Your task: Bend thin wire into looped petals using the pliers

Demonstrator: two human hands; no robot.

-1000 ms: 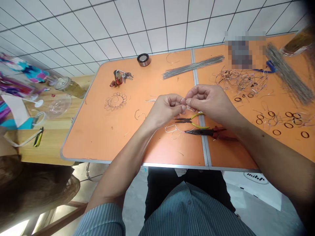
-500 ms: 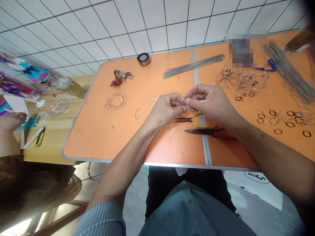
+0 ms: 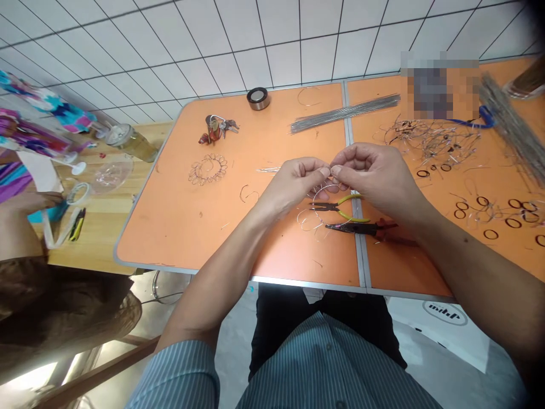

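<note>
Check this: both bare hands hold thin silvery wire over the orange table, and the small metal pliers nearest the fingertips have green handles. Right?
No: the head view shows the small metal pliers with yellow handles, not green. The left hand and right hand do hold thin silvery wire over the orange table.

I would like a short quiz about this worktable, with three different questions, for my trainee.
1. True or false: the left hand and the right hand pinch thin wire.

2. Which colour are the handles of the smaller pliers?
a) green
b) yellow
c) white

3. Fill in: in this view, the keys lie to the ___ of the bundle of straight wires.

Key: 1 true; 2 b; 3 left.
</note>
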